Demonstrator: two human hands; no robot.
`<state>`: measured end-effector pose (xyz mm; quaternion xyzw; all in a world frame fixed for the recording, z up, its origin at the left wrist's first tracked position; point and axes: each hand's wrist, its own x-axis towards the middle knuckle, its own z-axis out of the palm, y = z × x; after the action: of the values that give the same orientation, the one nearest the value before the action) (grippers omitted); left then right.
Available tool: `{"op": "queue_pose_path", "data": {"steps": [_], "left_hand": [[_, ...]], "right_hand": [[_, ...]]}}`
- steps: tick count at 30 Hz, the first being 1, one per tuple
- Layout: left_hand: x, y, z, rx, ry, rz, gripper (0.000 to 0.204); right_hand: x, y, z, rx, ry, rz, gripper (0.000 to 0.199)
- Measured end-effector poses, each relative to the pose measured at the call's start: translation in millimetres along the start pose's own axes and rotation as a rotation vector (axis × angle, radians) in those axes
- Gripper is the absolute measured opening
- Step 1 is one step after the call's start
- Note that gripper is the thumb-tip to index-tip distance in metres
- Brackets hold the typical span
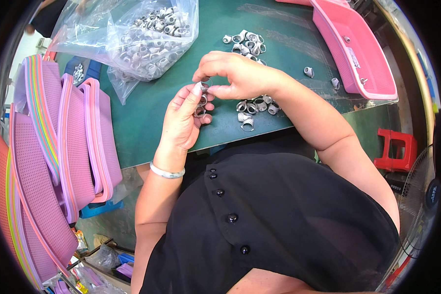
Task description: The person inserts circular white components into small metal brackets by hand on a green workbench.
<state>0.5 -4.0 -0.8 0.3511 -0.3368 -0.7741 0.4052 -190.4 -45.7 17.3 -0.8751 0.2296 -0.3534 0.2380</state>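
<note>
Right arm bent over the green table, we grip several silver rings in our curled left hand, our right hand pinching the topmost at its fingertips.

left grip curled, forearm forward; right grip arched just beside, elbow bent.

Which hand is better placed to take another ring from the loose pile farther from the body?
Probably the right hand: it lies closer to that pile, while the left hand is farther off and holding several rings.
</note>
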Motion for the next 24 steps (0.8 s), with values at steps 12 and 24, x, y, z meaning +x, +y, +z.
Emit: {"op": "queue_pose_path", "data": {"steps": [12, 24], "left_hand": [[-1.5, 1.1, -3.2, -0.064, -0.080, 0.078, 0.023], [0.1, -4.3, -7.9, -0.034, -0.089, 0.241, 0.030]], "right_hand": [[0.6, -0.3, -4.1, -0.016, 0.078, -0.025, 0.020], [1.3, -4.2, -6.5, 0.074, 0.153, 0.082, 0.025]]}}
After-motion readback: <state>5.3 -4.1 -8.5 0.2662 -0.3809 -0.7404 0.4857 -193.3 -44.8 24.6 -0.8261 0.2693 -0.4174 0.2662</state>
